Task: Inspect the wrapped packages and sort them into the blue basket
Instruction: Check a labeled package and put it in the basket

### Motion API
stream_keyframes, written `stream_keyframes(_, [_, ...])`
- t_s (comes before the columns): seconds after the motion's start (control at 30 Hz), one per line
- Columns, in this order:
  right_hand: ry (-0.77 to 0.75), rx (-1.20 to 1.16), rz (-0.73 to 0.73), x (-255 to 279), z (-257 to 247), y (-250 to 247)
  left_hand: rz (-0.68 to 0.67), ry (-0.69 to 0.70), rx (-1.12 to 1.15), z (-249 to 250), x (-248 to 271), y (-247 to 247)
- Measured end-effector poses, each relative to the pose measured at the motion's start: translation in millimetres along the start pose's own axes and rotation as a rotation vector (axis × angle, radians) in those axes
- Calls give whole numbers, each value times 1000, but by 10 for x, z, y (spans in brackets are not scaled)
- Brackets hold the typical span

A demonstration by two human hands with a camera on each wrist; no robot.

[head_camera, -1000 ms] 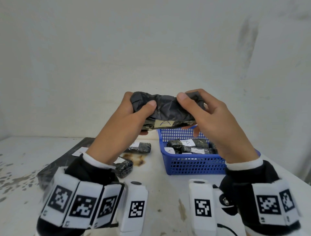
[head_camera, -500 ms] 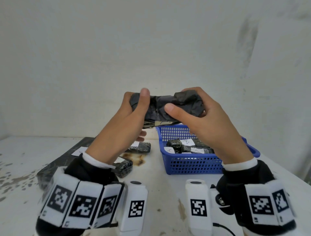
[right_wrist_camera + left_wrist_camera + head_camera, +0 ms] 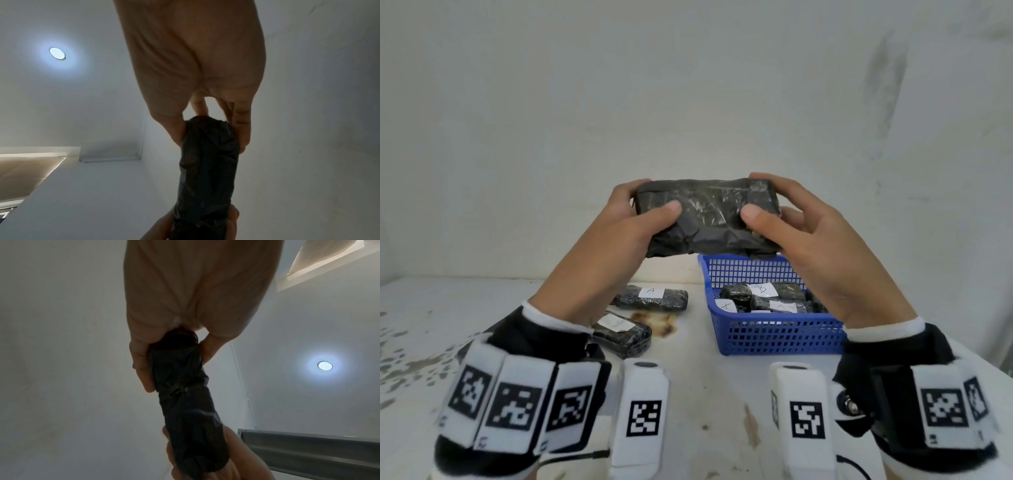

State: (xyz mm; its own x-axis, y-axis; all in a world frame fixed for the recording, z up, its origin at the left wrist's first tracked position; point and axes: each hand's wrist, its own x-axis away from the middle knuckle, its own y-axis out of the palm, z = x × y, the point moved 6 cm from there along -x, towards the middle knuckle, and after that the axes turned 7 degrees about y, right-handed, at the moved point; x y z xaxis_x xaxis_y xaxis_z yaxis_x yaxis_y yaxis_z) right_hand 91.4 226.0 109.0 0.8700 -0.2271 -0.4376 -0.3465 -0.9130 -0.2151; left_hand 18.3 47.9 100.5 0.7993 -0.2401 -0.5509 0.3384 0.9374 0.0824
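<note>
Above the blue basket (image 3: 774, 337), left hand (image 3: 616, 240) and right hand (image 3: 822, 240) each clasp one end of a black wrapped package (image 3: 705, 216), thumbs on its near face, held level. More labelled packages (image 3: 763, 298) lie inside the basket; two others (image 3: 650, 297) sit on the worktop (image 3: 705, 394) beside it.

Bare white wall (image 3: 688, 85), stained white table (image 3: 709, 394); round ceiling light (image 3: 324, 365)
</note>
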Motion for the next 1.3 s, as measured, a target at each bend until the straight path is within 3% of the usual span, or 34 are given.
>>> stream_keyframes(0.43, [-46, 95, 101, 44, -16, 15, -97, -9, -179, 24, 130, 196])
stream_keyframes(0.73, [-41, 29, 95, 22, -21, 16, -17, 9, -202, 0, 89, 124])
stream_keyframes(0.93, [-43, 44, 120, 29, -21, -1, -36, 50, -201, 2, 67, 142])
stream_keyframes(1.17, [-91, 52, 152, 20, -48, -59, -110, -44, -257, -57, 88, 123])
stream_keyframes(1.3, [-47, 81, 122, 27, -50, -22, -79, 93, -253, 20, 63, 103])
